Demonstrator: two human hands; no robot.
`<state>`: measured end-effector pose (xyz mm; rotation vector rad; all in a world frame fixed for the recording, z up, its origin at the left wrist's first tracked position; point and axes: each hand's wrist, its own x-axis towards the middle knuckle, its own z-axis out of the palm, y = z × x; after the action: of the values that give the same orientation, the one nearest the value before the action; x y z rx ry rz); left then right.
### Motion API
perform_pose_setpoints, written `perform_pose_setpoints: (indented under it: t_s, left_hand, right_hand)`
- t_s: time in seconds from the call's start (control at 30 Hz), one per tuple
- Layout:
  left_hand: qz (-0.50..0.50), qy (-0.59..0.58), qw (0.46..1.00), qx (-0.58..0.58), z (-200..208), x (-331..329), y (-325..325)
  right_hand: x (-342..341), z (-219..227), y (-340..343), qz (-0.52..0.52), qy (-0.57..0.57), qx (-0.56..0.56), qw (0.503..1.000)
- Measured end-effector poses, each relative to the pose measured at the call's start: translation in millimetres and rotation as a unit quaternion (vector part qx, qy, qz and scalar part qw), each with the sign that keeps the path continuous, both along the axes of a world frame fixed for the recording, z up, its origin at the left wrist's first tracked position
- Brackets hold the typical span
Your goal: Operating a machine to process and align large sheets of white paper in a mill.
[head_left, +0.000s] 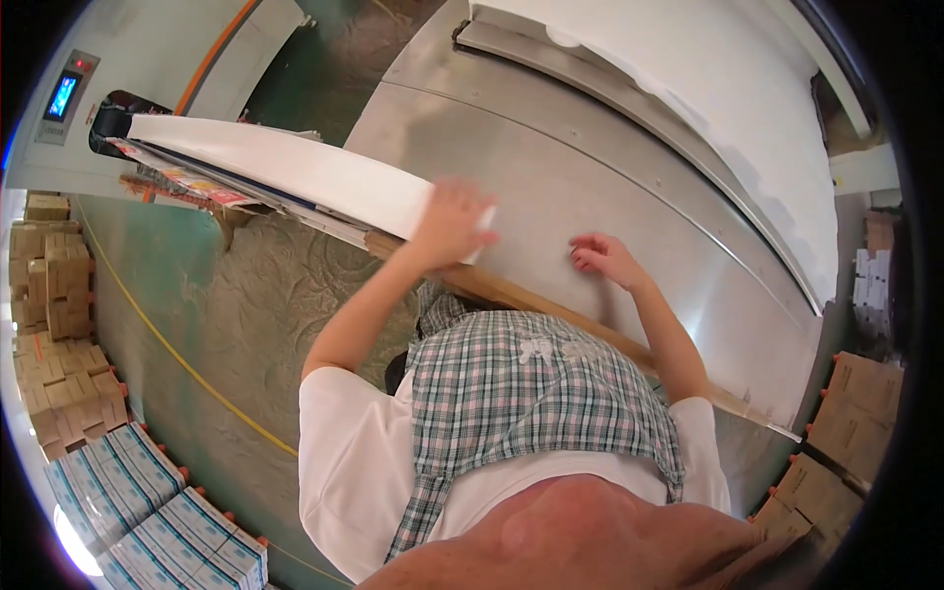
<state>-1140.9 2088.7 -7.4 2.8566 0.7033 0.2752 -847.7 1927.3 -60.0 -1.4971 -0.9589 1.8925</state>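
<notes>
My left hand [452, 224] lies over the near end of a long white panel-like piece [295, 162], its fingers stretched out and slightly blurred. Whether that piece is paper or board I cannot tell. My right hand [607, 259] hovers or rests just above the metal table [551, 172], fingers loosely bent and apart, with nothing seen in them. A wooden strip [511, 292] runs along the table's front edge, close against my checked apron [541, 393].
White sheet material [728, 88] hangs beyond a metal bar [590, 79] at the table's far side. Printed sheets [211, 185] sit beneath the white piece. Brown cartons [69, 383] and blue-white boxes [167, 521] stand left; more cartons [855, 403] right. A control panel [65, 96] is upper left.
</notes>
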Motion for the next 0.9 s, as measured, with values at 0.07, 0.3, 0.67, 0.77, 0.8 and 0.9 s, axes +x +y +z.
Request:
perform_pose_setpoints:
  t_s: [0.07,0.3,0.67,0.77,0.8,0.9]
  left_hand:
    - [-0.101,-0.038,0.987,-0.122,0.6,17.1,-20.3]
    - [-0.074,-0.006,0.992,-0.102,-14.3,31.5,-16.3]
    - [-0.050,0.101,0.986,-0.122,-32.5,34.4,-10.8]
    - [-0.062,0.072,0.981,-0.171,-26.7,36.2,-12.0]
    - [-0.075,0.048,0.972,-0.216,-23.8,37.4,-12.4]
    - [-0.171,-0.109,0.899,-0.387,80.9,33.4,-15.4]
  right_hand:
    - [13.0,-10.8,-3.7,-0.101,-0.254,0.126,0.954]
    - [10.7,19.2,-30.7,0.036,-0.624,0.148,0.767]
    - [-5.4,45.0,-13.6,0.034,-0.593,0.038,0.803]
    - [-14.9,47.8,20.2,0.075,-0.495,0.015,0.866]
    - [-29.2,50.7,27.3,0.064,-0.475,0.052,0.876]
    - [-40.9,21.7,26.1,0.039,-0.484,0.232,0.843]
